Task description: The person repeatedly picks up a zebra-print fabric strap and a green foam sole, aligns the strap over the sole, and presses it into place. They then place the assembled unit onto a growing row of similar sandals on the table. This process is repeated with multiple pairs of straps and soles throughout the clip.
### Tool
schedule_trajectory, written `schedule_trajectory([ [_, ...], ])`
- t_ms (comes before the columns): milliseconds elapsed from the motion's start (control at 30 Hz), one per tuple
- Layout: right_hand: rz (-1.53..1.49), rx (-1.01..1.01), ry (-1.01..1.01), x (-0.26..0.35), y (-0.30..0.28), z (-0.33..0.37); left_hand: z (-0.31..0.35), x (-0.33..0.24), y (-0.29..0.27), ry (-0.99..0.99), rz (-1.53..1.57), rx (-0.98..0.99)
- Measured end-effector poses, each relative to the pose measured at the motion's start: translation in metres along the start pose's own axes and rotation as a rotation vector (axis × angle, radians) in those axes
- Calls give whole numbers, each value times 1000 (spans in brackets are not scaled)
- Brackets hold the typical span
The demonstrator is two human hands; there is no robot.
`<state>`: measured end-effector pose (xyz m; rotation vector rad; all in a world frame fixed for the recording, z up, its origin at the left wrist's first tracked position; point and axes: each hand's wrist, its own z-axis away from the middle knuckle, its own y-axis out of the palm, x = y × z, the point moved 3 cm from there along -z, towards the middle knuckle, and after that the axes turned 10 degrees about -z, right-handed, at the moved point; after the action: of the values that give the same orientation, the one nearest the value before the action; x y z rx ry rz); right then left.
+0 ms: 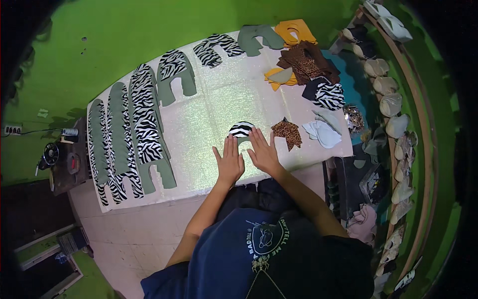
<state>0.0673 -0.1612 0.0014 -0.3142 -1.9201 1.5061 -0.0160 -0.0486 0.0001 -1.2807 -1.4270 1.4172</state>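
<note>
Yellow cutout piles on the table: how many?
2: one yellow pile at the far edge beside the green arch, another beneath the olive half-disc. The brown pile may hide more.

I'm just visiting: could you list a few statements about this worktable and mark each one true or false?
1. The left hand and right hand are both at the small zebra piece. True.
2. The leopard piece lies to the left of the left hand. False: it lies to the right of the right hand.
3. The long striped pieces lie toward the left end of the table. True.
4. The wall behind the table is red. False: it is green.
5. The pale pieces lie to the right of the leopard piece. True.
</note>
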Motion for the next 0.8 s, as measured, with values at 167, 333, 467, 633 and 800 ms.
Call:
schedule_trajectory([
  [167,-10,2,38,5,-2,17,1,1,2,4,37,-2],
  [333,-37,-22,30,2,-1,19,1,-1,2,5,9,-61],
  [467,-7,1,114,12,-8,13,0,1,3,-1,33,-28],
  [633,-119,22,95,34,11,-1,1,1,5,-3,25,-13],
  [800,-153,77,7,27,14,0,2,0,10,-27,14,-10],
])
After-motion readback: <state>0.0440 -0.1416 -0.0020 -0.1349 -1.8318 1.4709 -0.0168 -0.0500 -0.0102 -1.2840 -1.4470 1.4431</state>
